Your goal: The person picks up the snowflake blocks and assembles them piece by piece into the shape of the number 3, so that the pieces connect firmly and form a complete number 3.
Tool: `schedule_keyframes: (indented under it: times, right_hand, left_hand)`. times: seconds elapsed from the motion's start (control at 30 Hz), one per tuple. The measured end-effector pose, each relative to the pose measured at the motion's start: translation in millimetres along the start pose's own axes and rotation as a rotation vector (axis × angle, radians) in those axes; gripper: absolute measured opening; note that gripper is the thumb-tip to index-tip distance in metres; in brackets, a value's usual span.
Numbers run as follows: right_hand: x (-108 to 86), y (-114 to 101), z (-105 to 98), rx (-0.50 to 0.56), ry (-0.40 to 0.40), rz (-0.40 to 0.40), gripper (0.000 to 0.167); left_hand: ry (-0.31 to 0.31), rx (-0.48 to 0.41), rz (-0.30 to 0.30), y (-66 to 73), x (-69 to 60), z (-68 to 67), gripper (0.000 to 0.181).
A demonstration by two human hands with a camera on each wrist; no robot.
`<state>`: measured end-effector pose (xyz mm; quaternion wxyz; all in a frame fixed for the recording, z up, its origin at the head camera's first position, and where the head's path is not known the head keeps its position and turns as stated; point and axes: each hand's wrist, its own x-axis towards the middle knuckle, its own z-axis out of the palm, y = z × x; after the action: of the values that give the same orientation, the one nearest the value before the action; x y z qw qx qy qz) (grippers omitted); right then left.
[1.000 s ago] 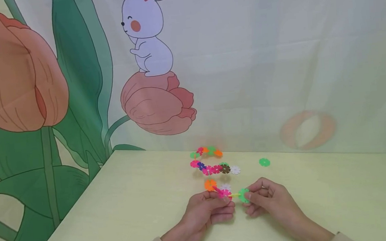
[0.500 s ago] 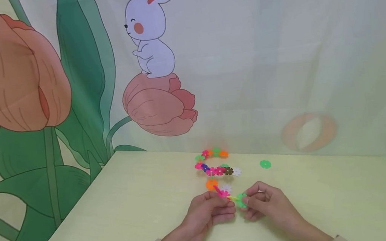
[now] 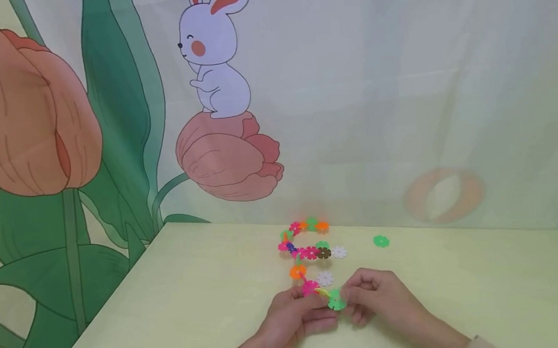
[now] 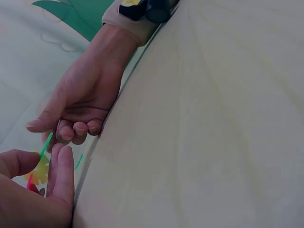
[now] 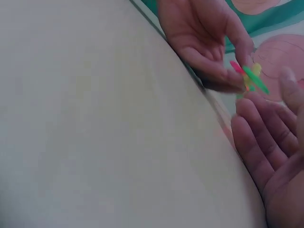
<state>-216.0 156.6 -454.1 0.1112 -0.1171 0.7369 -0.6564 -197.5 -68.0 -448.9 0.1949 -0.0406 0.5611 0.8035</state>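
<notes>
My left hand [image 3: 292,317] pinches the near end of a chain of slotted plastic snowflake discs, by a pink disc [image 3: 310,287] and an edge-on yellow disc [image 3: 321,292]. A green disc [image 3: 336,300] forms that end and sits between my hands. My right hand [image 3: 384,299] is just right of it; in the right wrist view its thumb stands apart from its fingers [image 5: 256,135], and the edge-on green disc [image 5: 256,79] lies beyond them. From an orange disc [image 3: 297,272] the chain runs back to a branch with a brown disc [image 3: 323,253] and a curved far end.
A loose green disc [image 3: 381,241] lies at the back right of the pale table [image 3: 208,278]. One white disc [image 3: 325,278] lies beside the chain, and another white disc [image 3: 339,252] is at the brown disc's right. A printed curtain [image 3: 333,109] hangs behind the table.
The green end disc has moved left and nearer to me. My right hand has drawn off it, its thumb and fingers parting. The left hand keeps its grip, shifting slightly left.
</notes>
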Motion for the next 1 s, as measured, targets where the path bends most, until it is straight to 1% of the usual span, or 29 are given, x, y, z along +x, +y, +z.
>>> schedule_keyframes:
  times: [0.03, 0.1, 0.2, 0.23, 0.27, 0.37, 0.43, 0.5, 0.57, 0.63, 0.73, 0.83, 0.9, 1.0]
  right_hand:
    - [3.8, -0.4, -3.2, -0.006, 0.043, 0.020, 0.032]
    - [13.6, 0.5, -15.1, -0.014, 0.156, 0.058, 0.035]
    - [27.2, 2.8, -42.7, -0.058, 0.324, 0.092, 0.038]
    - [31.2, 3.3, -52.4, -0.083, 0.360, 0.106, 0.038]
    - [34.9, 4.3, -61.5, -0.109, 0.379, 0.113, 0.038]
    - [44.0, 4.1, -79.8, -0.206, 0.372, 0.127, 0.047]
    - [49.3, 2.1, -84.8, -0.283, 0.342, 0.134, 0.054]
    - [53.5, -0.9, -86.2, -0.377, 0.307, 0.132, 0.058]
    - [55.5, -5.0, -85.7, -0.472, 0.281, 0.133, 0.057]
    - [56.2, -8.4, -84.7, -0.531, 0.259, 0.130, 0.052]
    - [55.6, -11.8, -83.4, -0.571, 0.244, 0.141, 0.045]
    - [54.5, -12.8, -83.5, -0.594, 0.228, 0.149, 0.045]
    - [53.0, -12.2, -83.5, -0.596, 0.216, 0.144, 0.044]
    - [50.5, -7.8, -83.0, -0.575, 0.204, 0.109, 0.037]
  left_hand:
    - [0.003, -0.008, -0.002, -0.6, -0.6, -0.7, 0.016]
    - [0.005, -0.013, -0.004, -2.4, -2.3, -1.9, 0.017]
    - [-0.002, -0.019, -0.003, -4.0, -4.6, -2.8, 0.017]
    - [-0.002, -0.020, -0.004, -4.2, -4.9, -3.0, 0.017]
    - [-0.001, -0.018, -0.006, -4.0, -5.4, -3.1, 0.017]
    - [0.002, -0.013, -0.007, -2.8, -5.5, -3.5, 0.019]
    - [0.003, -0.012, -0.007, -2.0, -5.2, -3.4, 0.020]
    - [-0.001, -0.014, -0.008, -1.6, -4.6, -3.2, 0.021]
    - [-0.007, -0.015, -0.009, -1.4, -4.1, -2.6, 0.021]
    - [-0.015, -0.014, -0.011, -1.2, -4.1, -2.4, 0.019]
    - [-0.026, -0.014, -0.011, -1.1, -3.8, -3.0, 0.015]
    - [-0.037, -0.018, -0.010, -1.0, -3.1, -4.2, 0.012]
    - [-0.044, -0.021, -0.008, -1.0, -2.4, -5.2, 0.011]
    - [-0.050, -0.025, -0.006, -1.1, -1.6, -6.6, 0.011]
